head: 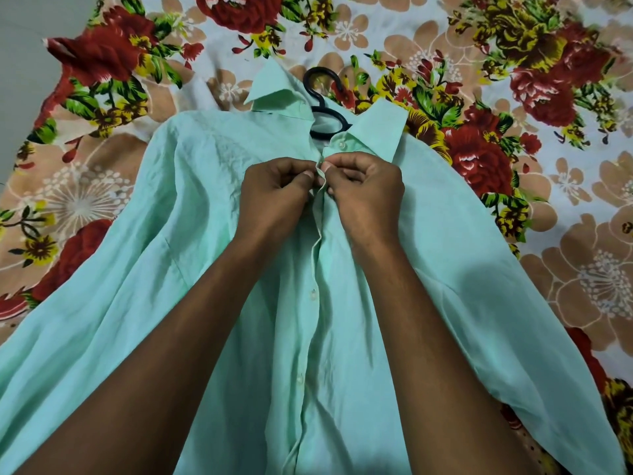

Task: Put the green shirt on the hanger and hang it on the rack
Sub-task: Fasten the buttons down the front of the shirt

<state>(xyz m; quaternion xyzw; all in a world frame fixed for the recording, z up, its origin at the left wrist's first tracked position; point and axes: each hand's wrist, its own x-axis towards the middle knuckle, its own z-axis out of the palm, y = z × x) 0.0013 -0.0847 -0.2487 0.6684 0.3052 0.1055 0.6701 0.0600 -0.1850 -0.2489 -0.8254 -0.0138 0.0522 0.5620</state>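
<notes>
Green shirt (376, 303) spread face-up on the flowered bedsheet (565, 234), hanger inside, buttoning under way.

Bedsheet first, then the shirt flat across it, sleeves out to both sides; the black hanger (320, 94) is already in the shoulders, its hook poking from the open collar. Left hand (274, 197) and right hand (366, 193) meet at the placket below the collar, fingertips pinched closed on its two edges at an upper button. Lower buttons look loose; the rack is out of view, so hanging remains.
</notes>
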